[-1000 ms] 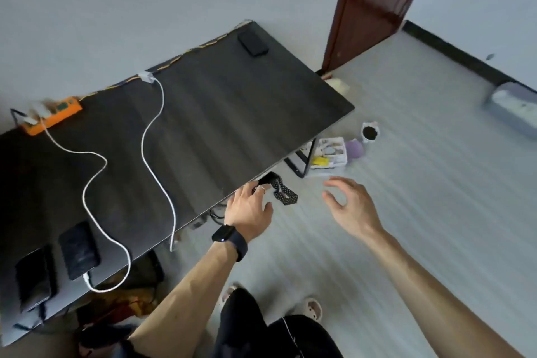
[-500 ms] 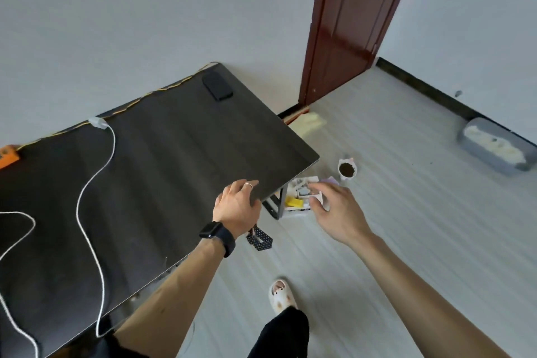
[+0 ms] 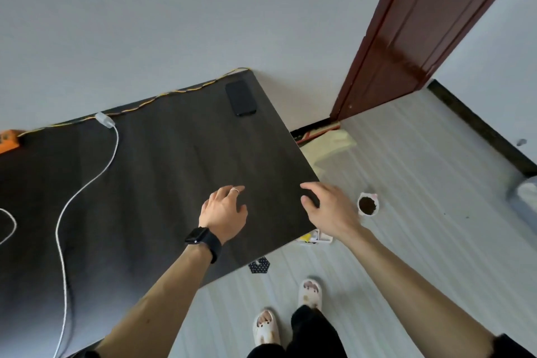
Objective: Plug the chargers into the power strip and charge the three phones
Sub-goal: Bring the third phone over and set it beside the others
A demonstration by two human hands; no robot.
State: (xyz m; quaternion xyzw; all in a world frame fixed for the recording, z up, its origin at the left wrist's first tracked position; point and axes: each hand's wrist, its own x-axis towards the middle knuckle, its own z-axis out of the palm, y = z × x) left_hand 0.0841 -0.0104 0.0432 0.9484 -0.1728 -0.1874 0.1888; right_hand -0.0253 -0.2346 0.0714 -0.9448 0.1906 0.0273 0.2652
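Left hand (image 3: 225,213) over dark table (image 3: 162,171)

place: looked like a home room
floor: pale plank floor (image 3: 406,241), cartoon slippers (image 3: 310,293) worn
door: dark red wooden door (image 3: 421,23)
furniture: dark desk (image 3: 174,168) against plain wall (image 3: 174,9)

Desk (image 3: 162,183): dark wood grain. Phone (image 3: 240,98): black. Charger cable (image 3: 87,186): white. Power strip (image 3: 8,141): orange. Watch (image 3: 202,237): black. Door (image 3: 421,23): reddish brown. Floor (image 3: 421,241): pale grey, striped. Slippers (image 3: 310,293): white, cartoon print.
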